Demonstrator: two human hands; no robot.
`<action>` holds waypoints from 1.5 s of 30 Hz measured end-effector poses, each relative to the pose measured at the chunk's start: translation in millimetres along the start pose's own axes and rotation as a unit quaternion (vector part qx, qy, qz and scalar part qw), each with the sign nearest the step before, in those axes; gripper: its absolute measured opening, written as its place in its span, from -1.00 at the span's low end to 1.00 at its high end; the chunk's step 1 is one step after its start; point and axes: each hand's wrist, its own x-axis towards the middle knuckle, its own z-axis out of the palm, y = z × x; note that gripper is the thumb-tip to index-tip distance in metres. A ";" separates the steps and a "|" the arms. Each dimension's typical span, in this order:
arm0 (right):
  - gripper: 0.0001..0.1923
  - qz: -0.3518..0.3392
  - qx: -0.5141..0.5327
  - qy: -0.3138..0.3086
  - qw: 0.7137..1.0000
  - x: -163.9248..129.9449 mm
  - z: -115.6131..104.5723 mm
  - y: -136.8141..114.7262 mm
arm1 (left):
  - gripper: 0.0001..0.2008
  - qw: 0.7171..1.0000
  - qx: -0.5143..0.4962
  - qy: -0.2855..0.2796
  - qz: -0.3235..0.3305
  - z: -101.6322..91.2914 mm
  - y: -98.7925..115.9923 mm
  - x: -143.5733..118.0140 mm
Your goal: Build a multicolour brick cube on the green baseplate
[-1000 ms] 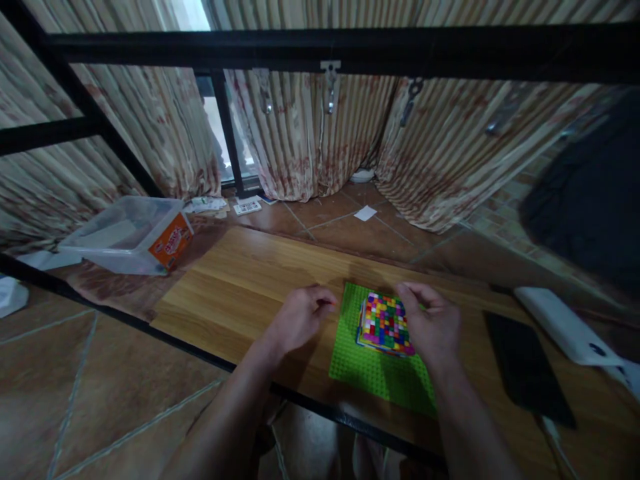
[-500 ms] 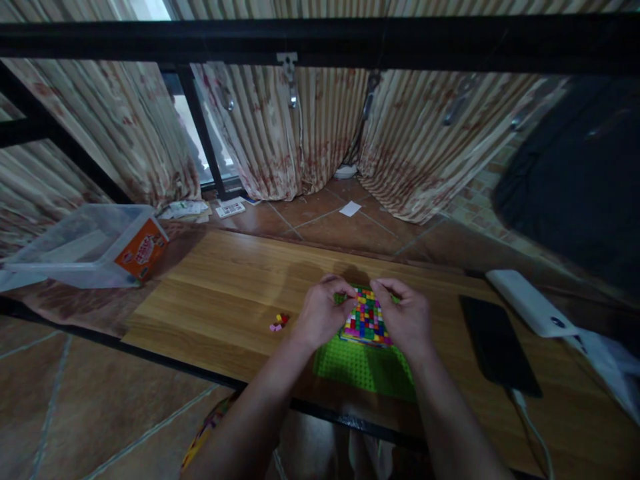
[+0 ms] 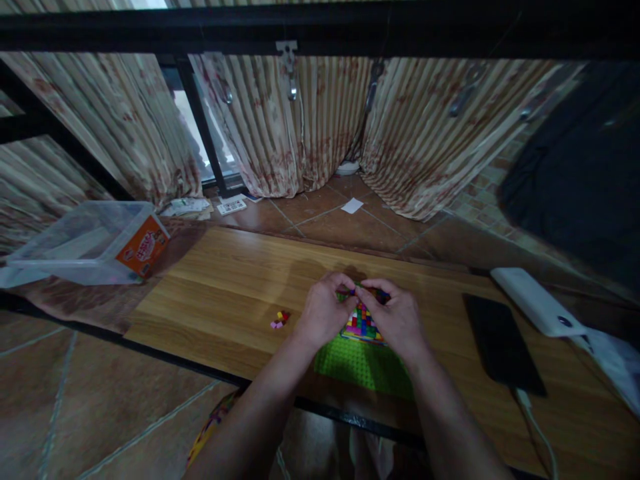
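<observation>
A block of many-coloured toy building bricks sits on a green studded baseplate on the wooden table. My left hand is closed in a pinch over the block's far left part. From the other side, my right hand reaches across the block, its thumb and forefinger pinched close to my left fingertips. Whatever lies between the fingertips is too small to make out. Both hands cover much of the block's far side. Left of my left hand lies a small group of loose bricks, pink, yellow and red among them.
On the right of the wooden table lie a black phone with a white cable and a white power bank. A clear plastic bin with an orange label stands at the left. Curtains hang behind.
My right hand has moved left across the brick block, bringing its fingertips to those of my left hand. My left hand stays almost in place. The view has shifted slightly.
</observation>
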 end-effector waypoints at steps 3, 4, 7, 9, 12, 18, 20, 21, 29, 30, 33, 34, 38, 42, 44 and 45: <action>-0.62 0.006 -0.015 0.002 1.000 -0.4 -0.1 0.1 | -0.91 1.000 -0.006 -0.001 -0.008 0.7 1.5 -0.2; -0.62 0.006 -0.019 0.002 1.000 -0.4 0.0 0.7 | -0.91 1.000 -0.006 -0.001 -0.009 0.9 1.7 -0.2; -0.59 0.006 -0.038 0.007 0.999 0.3 0.6 3.1 | -0.90 1.000 0.007 -0.002 -0.001 1.1 1.6 -0.8; -0.59 0.007 -0.047 0.010 0.999 1.2 0.9 4.2 | -0.88 1.000 0.014 -0.005 0.010 0.7 1.5 -2.3; -0.62 0.006 -0.043 -0.001 0.999 2.7 0.8 4.6 | -0.81 1.000 0.013 -0.017 0.020 -1.9 1.5 -6.7; -0.56 -0.006 -0.081 0.008 0.997 2.6 0.8 7.3 | -0.75 1.000 0.023 -0.015 0.001 -22.7 -5.0 -15.3; -0.55 -0.010 -0.079 0.006 0.997 2.3 0.9 8.9 | -0.79 0.999 0.042 0.006 -0.010 -37.1 -10.7 -15.8; -0.55 -0.009 -0.076 0.005 0.997 2.2 0.9 9.5 | -0.79 0.998 0.057 0.014 -0.018 -45.8 -14.1 -15.9; -0.58 0.028 -0.044 -0.006 0.999 2.3 1.7 12.7 | -0.71 0.971 0.198 -0.034 -0.126 -114.3 -43.3 -26.6; -0.58 0.033 -0.040 -0.009 0.999 2.5 1.7 13.0 | -0.73 0.970 0.200 -0.053 -0.128 -118.4 -45.7 -28.7; -0.56 0.037 -0.041 -0.010 0.998 2.7 0.8 13.5 | -0.81 0.963 0.204 -0.112 -0.133 -123.0 -49.0 -32.6; -0.56 0.037 -0.044 -0.012 0.998 2.6 0.4 13.4 | -0.82 0.961 0.208 -0.123 -0.136 -122.6 -48.9 -32.9; -0.56 0.027 -0.023 -0.021 0.999 2.1 -1.3 13.1 | -0.82 0.954 0.228 -0.127 -0.146 -117.3 -45.1 -31.7; -0.59 0.028 0.053 0.019 0.998 3.9 -3.1 11.3 | -0.86 0.946 0.255 -0.137 -0.145 -114.2 -42.4 -30.0; -0.62 0.033 0.079 0.049 0.995 5.4 -4.4 9.9 | -0.87 0.944 0.261 -0.145 -0.143 -114.4 -42.7 -29.7; -0.63 0.035 0.086 0.062 0.994 6.1 -5.0 9.2 | -0.88 0.943 0.261 -0.145 -0.146 -114.8 -42.8 -29.8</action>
